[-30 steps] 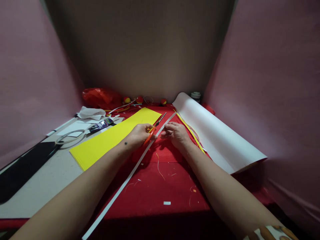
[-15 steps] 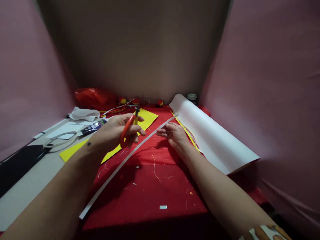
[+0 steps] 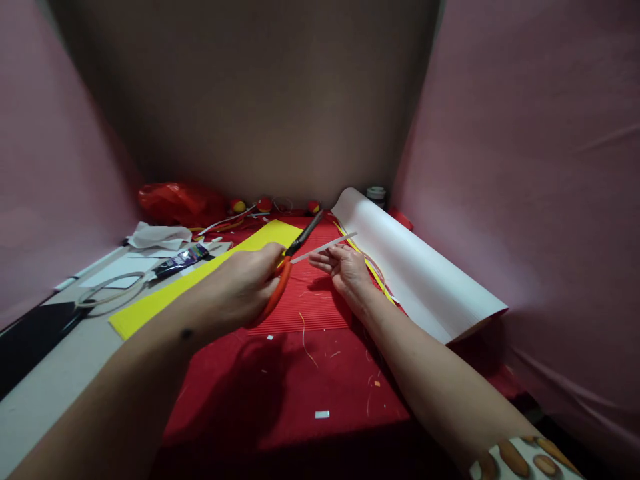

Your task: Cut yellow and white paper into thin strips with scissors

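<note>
The scissors point(image 3: 294, 247) have swung in to the near end of the visible strip point(image 3: 320, 249), whose long tail no longer shows. The left hand point(image 3: 247, 281) curls round their handles; the right hand point(image 3: 351, 275) pinches the strip between thumb and forefinger, other fingers loosely spread. The strip slants above the red sheet point(image 3: 310, 303). It looks light, thin and bendy, best held flat near the blades.
</note>
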A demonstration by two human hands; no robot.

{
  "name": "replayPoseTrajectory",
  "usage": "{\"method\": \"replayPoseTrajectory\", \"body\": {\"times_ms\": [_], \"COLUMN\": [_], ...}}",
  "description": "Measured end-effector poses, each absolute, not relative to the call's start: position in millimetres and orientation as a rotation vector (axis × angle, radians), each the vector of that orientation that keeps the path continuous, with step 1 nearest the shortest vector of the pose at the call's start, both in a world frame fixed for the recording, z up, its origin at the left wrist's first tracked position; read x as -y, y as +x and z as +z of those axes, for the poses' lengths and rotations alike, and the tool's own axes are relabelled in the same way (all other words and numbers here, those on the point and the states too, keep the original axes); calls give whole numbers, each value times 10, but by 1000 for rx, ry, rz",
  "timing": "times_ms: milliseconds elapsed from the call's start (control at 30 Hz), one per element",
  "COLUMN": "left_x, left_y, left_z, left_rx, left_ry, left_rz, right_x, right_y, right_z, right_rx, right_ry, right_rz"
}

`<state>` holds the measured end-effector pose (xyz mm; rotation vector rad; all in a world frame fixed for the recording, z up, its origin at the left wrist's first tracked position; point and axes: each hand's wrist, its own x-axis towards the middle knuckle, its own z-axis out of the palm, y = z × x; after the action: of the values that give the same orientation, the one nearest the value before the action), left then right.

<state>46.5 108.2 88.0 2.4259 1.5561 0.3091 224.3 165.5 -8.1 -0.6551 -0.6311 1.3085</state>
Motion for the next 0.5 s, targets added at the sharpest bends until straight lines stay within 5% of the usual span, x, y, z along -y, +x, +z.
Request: {"method": "replayPoseTrajectory", "body": {"times_ms": [233,500], "left_x": [-1437,-1398], "left_y": [496,566], "left_z": [555,471], "left_rx": [-1692,-1753], "left_ry": [2717,2674], "left_rz": [-95,-165], "right_x": [-1652,-1616], "right_y": [2236,2201], "right_z": [-63,-28], "right_rx": [685,737], "right_ry": [-620,-632], "right_rz": [1379,1431]}}
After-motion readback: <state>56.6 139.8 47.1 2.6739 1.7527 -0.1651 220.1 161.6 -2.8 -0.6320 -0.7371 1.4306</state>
